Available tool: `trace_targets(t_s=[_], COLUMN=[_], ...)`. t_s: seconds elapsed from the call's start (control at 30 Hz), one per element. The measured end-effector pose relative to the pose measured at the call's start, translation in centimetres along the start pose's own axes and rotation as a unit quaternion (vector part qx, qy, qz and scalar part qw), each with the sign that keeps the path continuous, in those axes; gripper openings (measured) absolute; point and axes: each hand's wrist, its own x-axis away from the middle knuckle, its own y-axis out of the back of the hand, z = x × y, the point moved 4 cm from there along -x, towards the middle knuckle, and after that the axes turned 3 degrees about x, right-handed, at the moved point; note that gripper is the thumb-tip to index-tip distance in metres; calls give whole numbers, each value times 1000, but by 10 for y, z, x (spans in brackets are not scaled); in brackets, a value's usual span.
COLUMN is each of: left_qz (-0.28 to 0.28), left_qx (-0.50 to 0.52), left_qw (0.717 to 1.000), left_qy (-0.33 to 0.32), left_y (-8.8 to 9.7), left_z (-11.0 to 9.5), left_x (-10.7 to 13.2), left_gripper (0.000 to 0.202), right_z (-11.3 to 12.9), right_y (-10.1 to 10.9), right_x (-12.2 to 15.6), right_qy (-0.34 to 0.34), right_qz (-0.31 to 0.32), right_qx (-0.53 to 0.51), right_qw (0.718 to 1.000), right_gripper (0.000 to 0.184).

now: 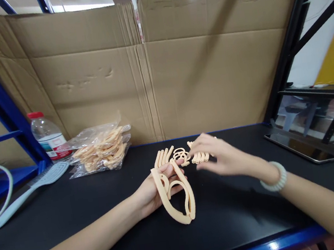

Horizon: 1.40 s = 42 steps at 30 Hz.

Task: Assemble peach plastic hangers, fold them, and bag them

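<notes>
My left hand (151, 193) grips a peach-coloured plastic folding hanger (166, 201), its two curved arms meeting at the lower end and a rounded hook piece between them. My right hand (217, 153), slightly blurred, hovers with fingers apart over the right group of curved hanger arms (201, 157), and nothing shows in it. Whether its fingertips touch them I cannot tell. Several matching hanger arms (163, 157) lie side by side behind my left hand. Between the two groups is a small heap of hanger hooks (179, 154), partly covered by my hands.
Clear bags of peach plastic pieces (103, 148) lie at the back left beside a red-capped bottle (49, 137). A pale hairbrush (36, 189) rests on the left of the black tabletop (230, 219). A phone (299, 147) lies at right; cardboard (208, 65) walls the back.
</notes>
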Motion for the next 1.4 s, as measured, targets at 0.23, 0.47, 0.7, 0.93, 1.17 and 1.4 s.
trace_targets(t_s=[0.23, 0.47, 0.7, 0.93, 1.17, 1.4], left_qz=[-21, -95, -83, -53, -66, -43], left_qx=[37, 70, 65, 66, 85, 132], left_qw=[999, 993, 994, 996, 994, 990], left_qy=[19, 21, 6, 9, 6, -2], left_y=[4, 5, 5, 5, 0, -4], left_z=[0, -3, -2, 0, -4, -8], left_x=[-2, -2, 2, 3, 6, 9], left_gripper=[23, 57, 82, 83, 100, 103], right_z=[61, 53, 49, 44, 38, 32], right_y=[-38, -47, -52, -53, -57, -63], right_x=[1, 4, 4, 3, 4, 5], right_qy=[141, 118, 105, 99, 57, 26], right_qz=[112, 92, 79, 55, 59, 50], right_qx=[52, 97, 123, 162, 170, 222], right_qw=[982, 984, 984, 980, 982, 973], right_gripper=[22, 23, 23, 23, 21, 23])
